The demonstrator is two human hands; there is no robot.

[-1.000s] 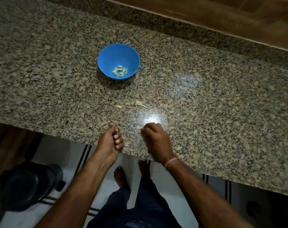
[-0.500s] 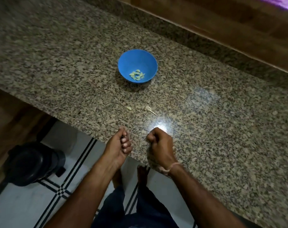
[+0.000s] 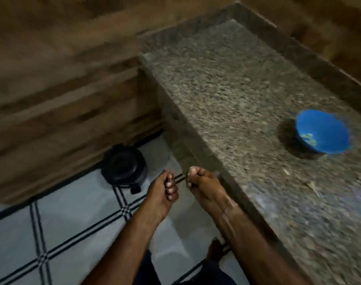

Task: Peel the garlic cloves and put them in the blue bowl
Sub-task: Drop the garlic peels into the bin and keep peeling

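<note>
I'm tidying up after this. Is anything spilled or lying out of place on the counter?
Nothing is spilled. The blue bowl sits upright on the granite counter, pale peeled cloves inside. A few pale scraps lie loose on the counter nearer the person; blur hides what they are.

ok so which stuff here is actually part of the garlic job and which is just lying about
Part of the job:
blue bowl
peeled cloves inside it
left hand and right hand, both curled, contents too blurred to tell

Just lying about:
black bin on the floor
scraps on the counter
</note>
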